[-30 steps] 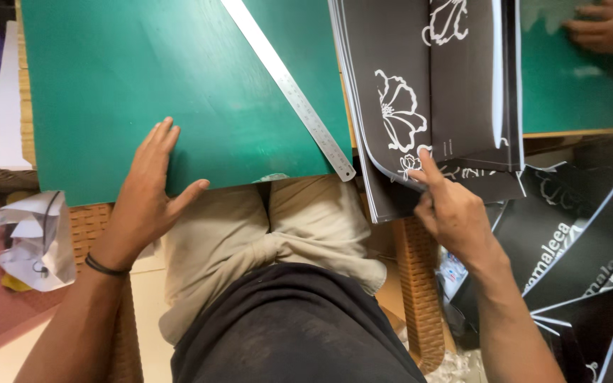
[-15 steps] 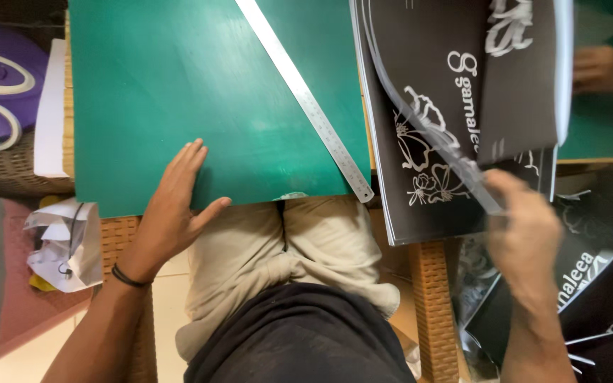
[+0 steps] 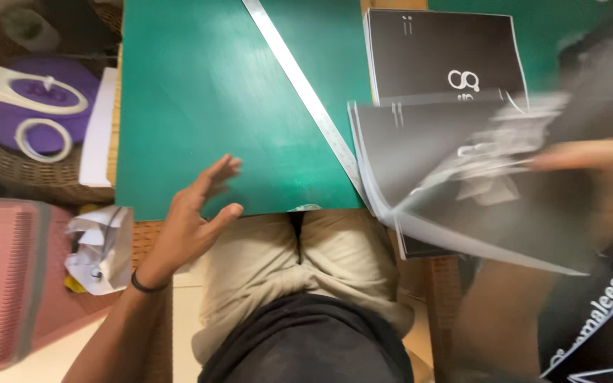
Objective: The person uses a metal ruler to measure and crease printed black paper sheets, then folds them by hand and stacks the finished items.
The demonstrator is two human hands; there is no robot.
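My left hand (image 3: 191, 220) hovers at the near edge of a green cutting mat (image 3: 200, 99), fingers spread, holding nothing. A long metal ruler (image 3: 305, 92) lies diagonally across the mat. My right hand (image 3: 594, 184) is a blur at the far right, lifting a bundle of black printed sheets (image 3: 455, 184) that fan out in mid-air. Beneath them a stack of black printed sheets (image 3: 441, 53) with white markings lies flat on the mat.
A wicker basket (image 3: 15, 170) at the left holds a purple object with white scissors (image 3: 23, 99) on it. A pink plastic crate (image 3: 1, 284) and crumpled paper (image 3: 97, 248) sit below. More black printed sheets (image 3: 597, 326) lie at the lower right.
My right hand has swept the black sheets up and to the right, leaving a flat stack exposed. My left hand has lifted off the mat's edge. The view has shifted left.
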